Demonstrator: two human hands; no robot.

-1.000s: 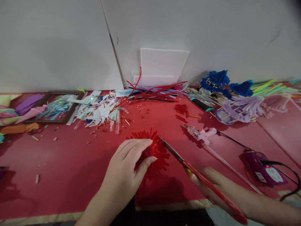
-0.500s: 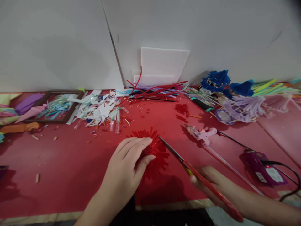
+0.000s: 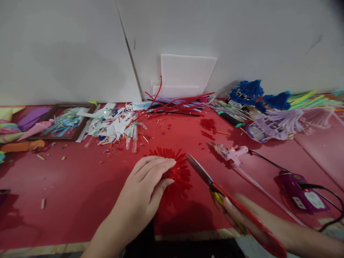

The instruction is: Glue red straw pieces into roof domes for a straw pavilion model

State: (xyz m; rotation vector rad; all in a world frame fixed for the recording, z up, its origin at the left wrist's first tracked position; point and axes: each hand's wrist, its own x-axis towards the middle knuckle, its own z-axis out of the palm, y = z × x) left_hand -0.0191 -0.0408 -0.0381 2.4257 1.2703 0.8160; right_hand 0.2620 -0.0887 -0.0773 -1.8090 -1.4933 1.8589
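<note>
Centrally, near the worktop's (image 3: 80, 200) front edge, the left hand (image 3: 146, 177) holds a spiky red pipe-cleaner rosette (image 3: 183, 172), fingers bunched over its left side. The right hand (image 3: 240, 211) grips scissors (image 3: 220, 191), tips just beside the rosette's right rim. Red surface opens broadly leftward; rightward, the pink glue gun (image 3: 235, 154) narrows the room.

Craft workshop, by the look; tight view, could be a home craft corner. From the wearer: paper scraps (image 3: 118, 125) at 11 o'clock, fuzzy stems (image 3: 185, 101) at 12, scissors (image 3: 215, 187), glue gun (image 3: 234, 155) and blue fuzzy pieces (image 3: 278, 100) at 1, all on red table (image 3: 80, 179).
</note>
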